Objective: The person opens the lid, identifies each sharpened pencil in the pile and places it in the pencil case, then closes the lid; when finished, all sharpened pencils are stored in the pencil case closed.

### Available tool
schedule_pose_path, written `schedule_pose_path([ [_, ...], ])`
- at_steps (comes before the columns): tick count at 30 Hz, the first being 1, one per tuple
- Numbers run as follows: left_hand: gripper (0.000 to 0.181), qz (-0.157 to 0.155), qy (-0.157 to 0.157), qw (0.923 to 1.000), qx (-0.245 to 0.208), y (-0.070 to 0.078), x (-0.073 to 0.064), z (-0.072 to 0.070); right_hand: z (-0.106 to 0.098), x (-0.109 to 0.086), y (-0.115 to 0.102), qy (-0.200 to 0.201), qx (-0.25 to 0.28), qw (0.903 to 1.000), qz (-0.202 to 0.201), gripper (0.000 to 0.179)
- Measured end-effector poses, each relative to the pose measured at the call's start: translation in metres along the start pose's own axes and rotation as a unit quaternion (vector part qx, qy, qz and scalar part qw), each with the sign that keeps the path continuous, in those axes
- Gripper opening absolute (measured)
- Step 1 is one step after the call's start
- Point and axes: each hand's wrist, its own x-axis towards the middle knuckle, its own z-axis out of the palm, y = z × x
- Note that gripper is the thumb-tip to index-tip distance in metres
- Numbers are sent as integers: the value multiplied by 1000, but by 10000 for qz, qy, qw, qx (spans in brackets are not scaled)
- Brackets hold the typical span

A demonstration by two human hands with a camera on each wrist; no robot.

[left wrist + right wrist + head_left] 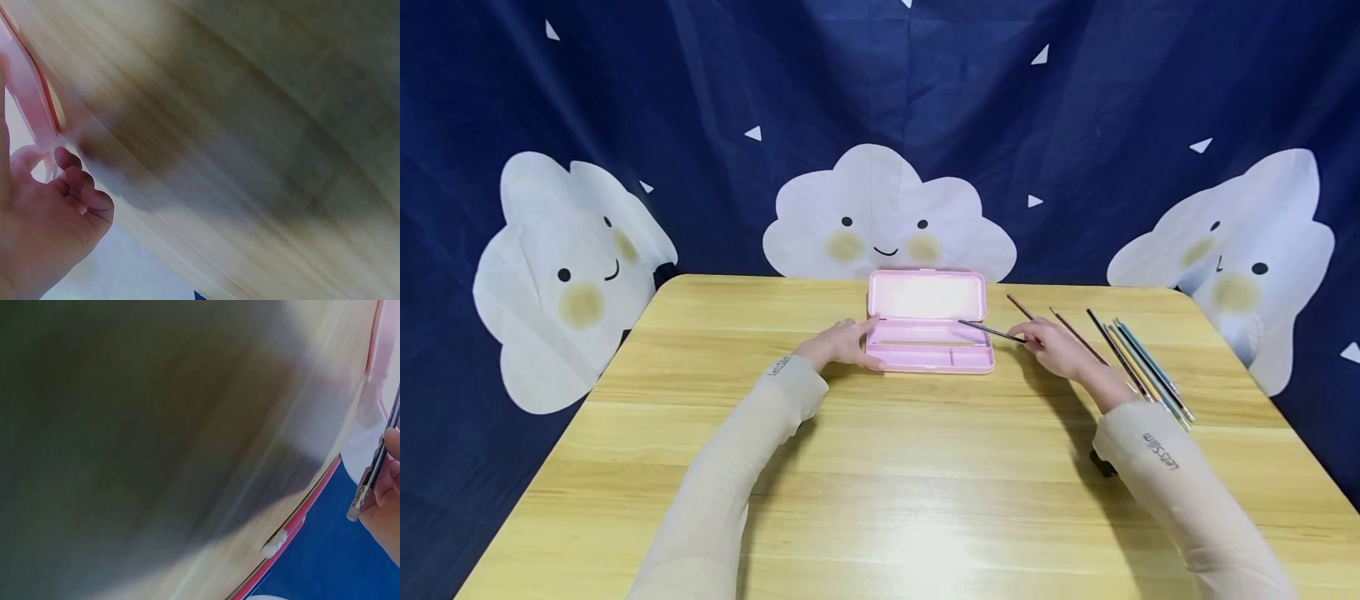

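A pink pencil case stands with its lid raised at the back of the table. One yellow pencil lies in its long rear compartment. My left hand holds the case by its left side, thumb at the front corner; in the left wrist view the fingers of this hand curl at the pink edge. My right hand pinches a dark pencil near its eraser end, and the other end reaches over the case's right part. The eraser end of this pencil shows in the right wrist view.
Right of the case, several loose pencils lie slanted on the wooden table, along with two reddish pencils partly behind my right hand. A dark blue curtain with white clouds hangs behind the table's far edge.
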Motion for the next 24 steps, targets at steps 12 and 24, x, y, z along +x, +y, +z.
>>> schedule_pose_path([
  [12,103,74,21,9999,78,1,0,-2,15,26,-16,-90,-105,9994,-308,31],
  [24,103,20,-4,10000,6,0,2,-1,29,49,-31,-238,-97,9984,-509,26],
])
